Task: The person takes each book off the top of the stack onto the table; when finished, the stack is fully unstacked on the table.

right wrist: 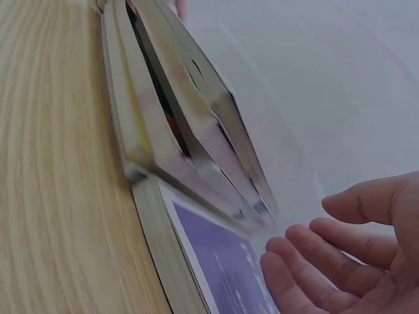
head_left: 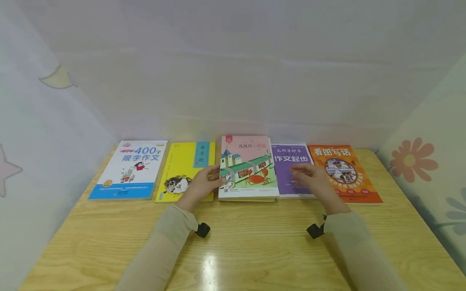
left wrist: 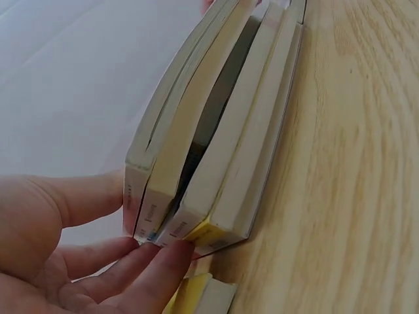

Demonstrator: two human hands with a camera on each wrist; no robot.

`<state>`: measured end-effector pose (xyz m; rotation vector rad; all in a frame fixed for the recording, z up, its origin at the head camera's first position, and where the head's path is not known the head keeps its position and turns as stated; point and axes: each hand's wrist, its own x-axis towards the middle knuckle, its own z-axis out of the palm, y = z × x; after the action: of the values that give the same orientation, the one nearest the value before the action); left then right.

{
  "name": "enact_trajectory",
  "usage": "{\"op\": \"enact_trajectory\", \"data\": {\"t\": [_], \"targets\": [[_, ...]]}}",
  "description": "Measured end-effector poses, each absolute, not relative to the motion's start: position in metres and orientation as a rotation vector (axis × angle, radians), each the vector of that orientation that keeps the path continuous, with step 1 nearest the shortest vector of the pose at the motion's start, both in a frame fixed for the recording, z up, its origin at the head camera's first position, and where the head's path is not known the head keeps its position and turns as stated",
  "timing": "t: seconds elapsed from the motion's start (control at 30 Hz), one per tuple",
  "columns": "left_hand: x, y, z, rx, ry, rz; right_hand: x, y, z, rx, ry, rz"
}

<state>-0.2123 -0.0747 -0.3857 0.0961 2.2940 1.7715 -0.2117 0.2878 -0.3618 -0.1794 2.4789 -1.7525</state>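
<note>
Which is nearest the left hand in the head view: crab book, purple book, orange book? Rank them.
From the left hand:
1. Crab book, touching its fingers, centre.
2. Purple book, next to the right.
3. Orange book, far right.

White "400" book [head_left: 129, 169] at the row's far left. Orange book [head_left: 344, 173] at far right. Both flat on wooden table [head_left: 255, 250].

Pink crab-cover book [head_left: 247, 167] atop center stack

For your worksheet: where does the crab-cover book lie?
Head view: crab-cover book tops the middle stack, between yellow book and purple book, left hand touching it.
</note>
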Motion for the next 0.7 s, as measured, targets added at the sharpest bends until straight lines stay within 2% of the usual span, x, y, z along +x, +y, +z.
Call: {"op": "enact_trajectory", "data": {"t": [0.37, 0.7], "targets": [[-0.213, -0.076, -0.386, 0.079, 2.239, 1.759, -0.227, 0.247, -0.374, -0.105, 2.398, -1.683], [-0.211, -0.072, -0.381, -0.018, 2.136, 1.881, -0.227, 0.242, -0.379, -0.009, 2.288, -1.743]]}}
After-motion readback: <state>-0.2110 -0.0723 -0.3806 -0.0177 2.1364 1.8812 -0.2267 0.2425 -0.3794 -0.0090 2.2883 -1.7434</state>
